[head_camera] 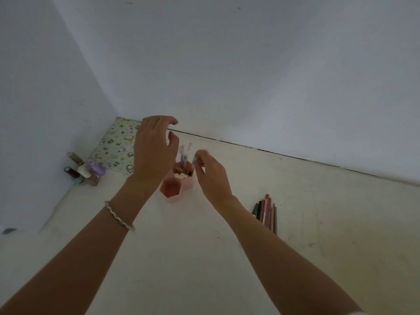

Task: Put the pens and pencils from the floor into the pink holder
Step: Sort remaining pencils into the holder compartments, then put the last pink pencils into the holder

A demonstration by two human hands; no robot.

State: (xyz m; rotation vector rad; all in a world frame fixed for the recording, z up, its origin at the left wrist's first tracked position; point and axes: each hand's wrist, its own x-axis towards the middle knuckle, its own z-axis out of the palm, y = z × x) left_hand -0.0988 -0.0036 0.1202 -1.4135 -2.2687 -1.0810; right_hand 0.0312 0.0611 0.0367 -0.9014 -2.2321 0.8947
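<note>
left hand (154, 151) loose, empty | right hand (212, 178) pinches pen (194, 160) over pink holder (179, 189) | pencils (266, 212) on floor (204, 264): light, stiff, slick, we judge; we'd grip mid-shaft

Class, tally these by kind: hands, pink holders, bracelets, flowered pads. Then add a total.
hands: 2 (left hand, right hand)
pink holder: 1
bracelet: 1
flowered pad: 1
total: 5

Pale floor (204, 258), pink holder (179, 189) standing near the wall, pencils (266, 212) lying side by side to its right, floral sheet (118, 144) in the corner, small bottles (84, 169), perhaps nail polish, beside it
</note>
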